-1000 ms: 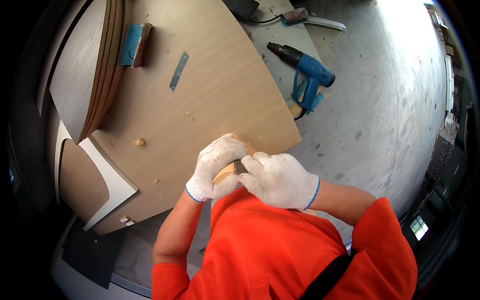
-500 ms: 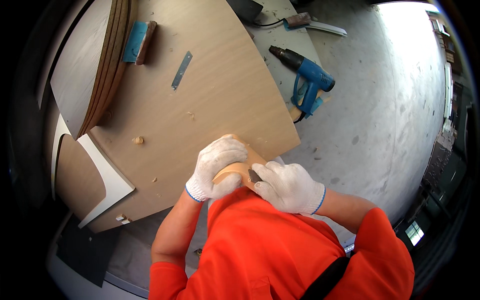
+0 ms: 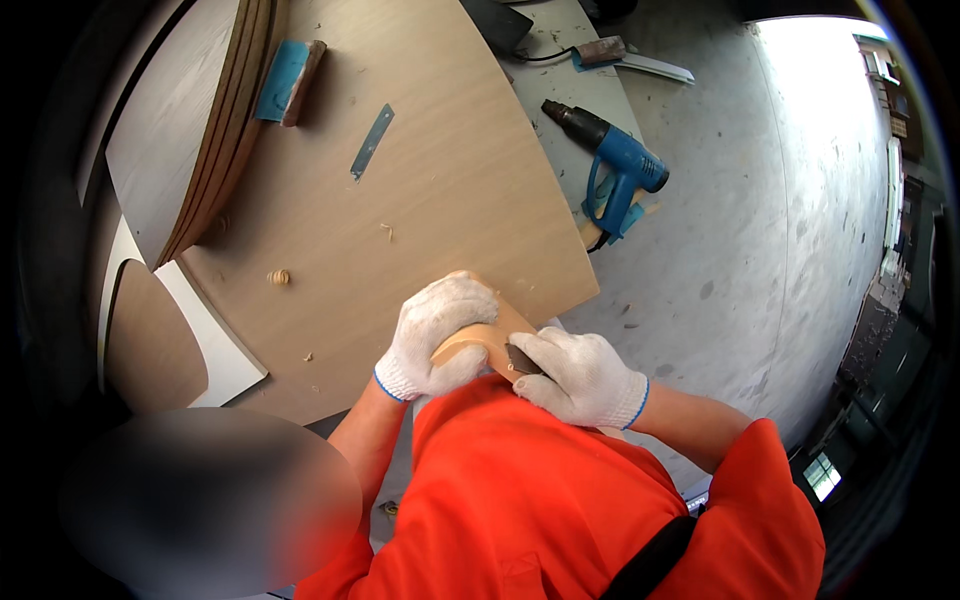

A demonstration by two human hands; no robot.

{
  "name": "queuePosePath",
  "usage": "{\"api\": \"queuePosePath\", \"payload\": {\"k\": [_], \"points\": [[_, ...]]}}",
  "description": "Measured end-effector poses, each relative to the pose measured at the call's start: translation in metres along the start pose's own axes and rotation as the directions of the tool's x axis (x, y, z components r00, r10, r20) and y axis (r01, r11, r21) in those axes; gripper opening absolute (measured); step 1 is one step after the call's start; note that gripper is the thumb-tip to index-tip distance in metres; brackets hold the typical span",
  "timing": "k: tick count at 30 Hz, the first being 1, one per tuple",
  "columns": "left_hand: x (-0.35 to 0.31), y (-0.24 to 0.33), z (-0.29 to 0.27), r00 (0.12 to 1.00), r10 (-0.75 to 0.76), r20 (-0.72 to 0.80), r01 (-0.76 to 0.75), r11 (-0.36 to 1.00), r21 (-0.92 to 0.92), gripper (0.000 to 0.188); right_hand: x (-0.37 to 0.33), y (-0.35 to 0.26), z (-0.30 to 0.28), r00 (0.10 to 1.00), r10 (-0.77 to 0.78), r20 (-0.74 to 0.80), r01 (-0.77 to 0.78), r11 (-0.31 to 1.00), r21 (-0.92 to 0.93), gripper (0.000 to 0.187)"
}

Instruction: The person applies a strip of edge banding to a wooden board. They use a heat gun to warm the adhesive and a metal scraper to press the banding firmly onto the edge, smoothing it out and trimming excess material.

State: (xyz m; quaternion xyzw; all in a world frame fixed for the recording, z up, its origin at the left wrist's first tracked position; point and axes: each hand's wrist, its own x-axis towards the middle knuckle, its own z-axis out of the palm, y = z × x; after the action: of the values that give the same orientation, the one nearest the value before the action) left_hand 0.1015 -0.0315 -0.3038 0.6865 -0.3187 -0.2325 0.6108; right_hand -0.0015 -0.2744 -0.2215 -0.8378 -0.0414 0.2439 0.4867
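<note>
Both my hands wear white knit gloves with blue cuffs. My left hand (image 3: 437, 335) grips a curved strip of tan wood edging (image 3: 490, 343) at the near edge of a large curved wooden panel (image 3: 440, 190). My right hand (image 3: 580, 378) holds a small dark blade tool (image 3: 522, 361) pressed against that strip. The strip curls up between the two hands, close to my orange shirt.
A blue heat gun (image 3: 615, 168) lies at the panel's right edge. A metal scraper (image 3: 372, 142) and a blue sanding block (image 3: 290, 70) rest on the panel. Stacked curved boards (image 3: 190, 140) lie at the left. Grey concrete floor (image 3: 760, 220) spreads to the right.
My right hand has slid slightly toward me along the strip with the blade; my left hand keeps its hold in the same place.
</note>
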Motion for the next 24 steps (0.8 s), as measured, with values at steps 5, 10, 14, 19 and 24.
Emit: {"api": "queuePosePath", "payload": {"k": [5,10,14,19,24], "points": [[-0.007,-0.001,-0.001,0.999,-0.038,0.010,0.038,0.999,0.013,0.050,-0.034,0.001,0.019,0.993,0.075,-0.087,-0.081,0.995,-0.063,0.053],[0.000,0.013,-0.010,0.994,-0.079,0.079,0.076,0.996,0.043,0.061,-0.042,0.005,0.026,0.967,-0.005,-0.254,-0.033,0.989,-0.142,0.035],[-0.006,0.030,-0.011,0.983,-0.180,-0.027,0.181,0.983,0.017,0.050,-0.029,-0.003,0.013,0.975,0.017,-0.223,-0.041,0.994,-0.104,0.026],[-0.011,0.035,-0.012,0.964,-0.228,-0.134,0.224,0.973,-0.045,0.041,-0.015,-0.012,-0.014,0.990,0.084,-0.111,-0.088,0.996,-0.033,0.024],[-0.020,0.043,-0.018,0.946,-0.295,-0.136,0.276,0.950,-0.146,0.048,-0.007,-0.041,-0.040,0.980,0.191,0.045,-0.191,0.981,-0.015,0.027]]}}
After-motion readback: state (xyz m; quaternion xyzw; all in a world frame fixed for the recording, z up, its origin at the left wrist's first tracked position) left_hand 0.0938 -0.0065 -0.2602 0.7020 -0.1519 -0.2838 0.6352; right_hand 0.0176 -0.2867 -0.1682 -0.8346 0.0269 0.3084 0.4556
